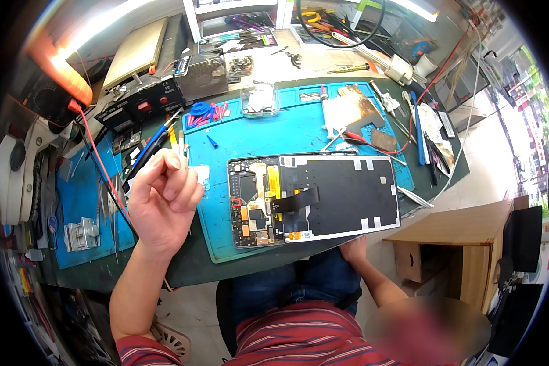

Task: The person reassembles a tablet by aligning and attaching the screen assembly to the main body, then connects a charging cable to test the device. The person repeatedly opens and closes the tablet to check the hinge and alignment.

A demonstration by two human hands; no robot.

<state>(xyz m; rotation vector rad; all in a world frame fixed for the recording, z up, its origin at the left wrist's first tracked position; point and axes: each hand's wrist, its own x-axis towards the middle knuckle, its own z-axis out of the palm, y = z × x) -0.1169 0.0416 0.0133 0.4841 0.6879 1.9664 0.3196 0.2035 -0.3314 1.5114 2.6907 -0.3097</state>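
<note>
An opened tablet-like device (341,192) lies on the blue work mat (219,244), its circuit board (250,204) bare at the left end. A black ribbon cable (297,200) lies across its middle, and white strips edge the black panel. To the left of the device my left hand (165,201) is raised, palm side showing, with fingers curled in. If anything small is between those fingertips, I cannot make it out. My right hand (352,247) is low at the table's front edge, just below the device; its fingers are mostly hidden.
Pink and blue small parts (206,114) and a clear box (260,100) sit at the mat's back. A scorched metal plate (354,110) with red-wired leads lies back right. Tweezers (113,207) and a metal clamp (82,235) are at left. A wooden cabinet (451,226) stands right.
</note>
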